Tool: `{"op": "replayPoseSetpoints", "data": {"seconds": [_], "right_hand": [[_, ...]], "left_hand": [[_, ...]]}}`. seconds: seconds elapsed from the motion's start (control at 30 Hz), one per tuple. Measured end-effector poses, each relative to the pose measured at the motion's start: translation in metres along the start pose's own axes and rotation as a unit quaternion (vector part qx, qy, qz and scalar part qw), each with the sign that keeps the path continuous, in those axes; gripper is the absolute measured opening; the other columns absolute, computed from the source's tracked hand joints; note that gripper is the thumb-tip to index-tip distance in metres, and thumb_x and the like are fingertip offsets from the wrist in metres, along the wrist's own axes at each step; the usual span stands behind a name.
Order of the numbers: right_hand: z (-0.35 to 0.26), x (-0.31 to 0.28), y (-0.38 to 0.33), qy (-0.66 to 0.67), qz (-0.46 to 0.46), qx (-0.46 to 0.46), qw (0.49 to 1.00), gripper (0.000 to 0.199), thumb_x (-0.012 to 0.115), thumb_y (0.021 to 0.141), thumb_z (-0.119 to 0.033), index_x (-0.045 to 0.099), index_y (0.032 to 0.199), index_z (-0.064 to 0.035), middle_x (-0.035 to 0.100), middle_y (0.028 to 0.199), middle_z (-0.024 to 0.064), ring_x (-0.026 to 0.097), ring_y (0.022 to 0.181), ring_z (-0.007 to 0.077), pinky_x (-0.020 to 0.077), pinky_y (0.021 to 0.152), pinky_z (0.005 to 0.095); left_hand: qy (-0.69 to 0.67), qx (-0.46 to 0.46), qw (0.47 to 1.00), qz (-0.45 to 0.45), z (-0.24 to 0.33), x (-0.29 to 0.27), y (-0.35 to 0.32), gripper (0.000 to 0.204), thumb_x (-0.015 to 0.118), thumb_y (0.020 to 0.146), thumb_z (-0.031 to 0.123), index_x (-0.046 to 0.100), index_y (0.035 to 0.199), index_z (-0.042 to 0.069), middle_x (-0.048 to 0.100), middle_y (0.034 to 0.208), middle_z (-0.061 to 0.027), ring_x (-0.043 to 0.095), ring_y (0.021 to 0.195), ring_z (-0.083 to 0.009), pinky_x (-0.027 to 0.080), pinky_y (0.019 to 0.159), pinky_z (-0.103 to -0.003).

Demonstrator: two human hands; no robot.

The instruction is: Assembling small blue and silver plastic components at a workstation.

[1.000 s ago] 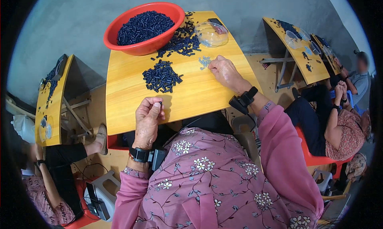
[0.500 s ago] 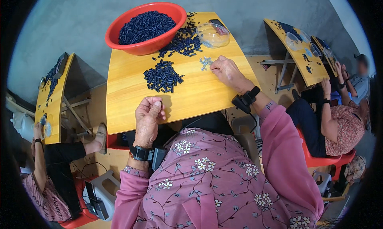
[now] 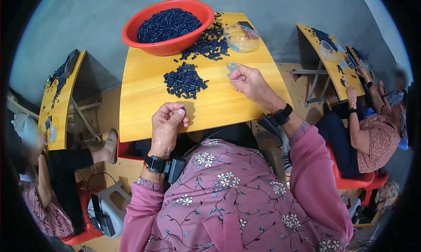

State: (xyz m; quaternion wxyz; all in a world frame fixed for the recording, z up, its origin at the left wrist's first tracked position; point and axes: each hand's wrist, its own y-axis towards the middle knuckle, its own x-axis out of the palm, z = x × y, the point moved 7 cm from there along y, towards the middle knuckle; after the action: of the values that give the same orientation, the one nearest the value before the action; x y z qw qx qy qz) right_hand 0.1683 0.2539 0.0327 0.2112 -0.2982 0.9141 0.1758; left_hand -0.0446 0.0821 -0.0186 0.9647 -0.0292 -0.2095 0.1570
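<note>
My left hand (image 3: 167, 124) is at the table's near edge, thumb and forefinger pinched on a small black cylindrical piece (image 3: 183, 108); only its dark end shows. Farther right, my right hand (image 3: 252, 84) is over the table with its fingertips pinched together. What they hold, if anything, is too small to make out. Just beyond those fingertips lies a little heap of tiny silvery pieces (image 3: 232, 66), partly covered by the hand. A pile of black cylindrical pieces (image 3: 186, 81) sits in the middle of the yellow table (image 3: 147, 89), beyond my left hand.
A red basin (image 3: 131, 37) full of black pieces stands at the far left of the table. More black pieces (image 3: 209, 47) are spread beside it, next to a clear plastic bowl (image 3: 239, 39). People work at similar tables to the left (image 3: 61, 133) and right (image 3: 326, 70).
My right hand has drawn back a little from the silvery heap toward me, fingers still pinched. My left hand keeps its pinch on the black piece, whose end now shows more clearly.
</note>
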Motion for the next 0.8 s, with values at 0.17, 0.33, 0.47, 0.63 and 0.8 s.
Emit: {"op": "replayPoseSetpoints", "data": {"seconds": [0.17,0.33,0.47,0.63,0.8], "right_hand": [[-0.044,0.034,-0.01,0.175,-0.049,0.03,0.983,0.005,0.064,0.089,-0.001,0.061,0.093,0.0014,0.063,0.078,0.0033,0.063,0.069,0.0095,0.0533,0.063,0.0242],[-0.055,0.067,-0.009,0.251,-0.058,0.013,0.966,0.006,0.064,0.088,0.001,0.06,0.093,0.0021,0.064,0.08,0.0037,0.065,0.07,0.0102,0.0543,0.064,0.0245],[-0.054,0.089,-0.007,0.241,-0.089,0.033,0.966,0.008,0.061,0.087,0.005,0.061,0.094,0.0015,0.064,0.08,0.0029,0.064,0.072,0.0089,0.0535,0.064,0.0239],[-0.061,0.107,-0.007,0.228,-0.091,0.026,0.969,0.015,0.058,0.087,0.007,0.063,0.1,0.0009,0.064,0.08,0.0021,0.062,0.073,0.0074,0.0524,0.065,0.023],[-0.069,0.109,-0.009,0.205,-0.118,0.012,0.972,0.014,0.059,0.089,0.005,0.064,0.101,0.001,0.065,0.081,0.0029,0.062,0.073,0.0075,0.0527,0.067,0.023]], "left_hand": [[-0.018,0.01,1.0,-0.018,0.001,0.003,-0.002,0.012,0.064,0.092,0.004,0.06,0.103,0.001,0.066,0.092,-0.009,0.06,0.072,-0.0136,0.052,0.066,-0.026],[-0.021,0.029,0.999,-0.028,0.009,0.009,-0.005,0.013,0.064,0.092,0.003,0.06,0.103,0.0,0.066,0.091,-0.008,0.06,0.072,-0.0124,0.052,0.067,-0.025],[-0.041,0.042,0.998,-0.03,0.013,0.012,-0.005,0.011,0.064,0.09,0.0,0.061,0.1,-0.001,0.066,0.088,-0.0062,0.061,0.07,-0.0104,0.053,0.066,-0.023],[-0.024,0.036,0.999,-0.018,0.015,0.009,-0.005,0.011,0.065,0.09,-0.001,0.061,0.099,0.0,0.066,0.087,-0.0053,0.06,0.07,-0.0099,0.053,0.067,-0.023],[-0.009,0.052,0.998,-0.026,0.016,0.008,-0.005,0.01,0.064,0.09,-0.001,0.061,0.099,0.0,0.066,0.088,-0.006,0.061,0.071,-0.0112,0.052,0.067,-0.024]]}}
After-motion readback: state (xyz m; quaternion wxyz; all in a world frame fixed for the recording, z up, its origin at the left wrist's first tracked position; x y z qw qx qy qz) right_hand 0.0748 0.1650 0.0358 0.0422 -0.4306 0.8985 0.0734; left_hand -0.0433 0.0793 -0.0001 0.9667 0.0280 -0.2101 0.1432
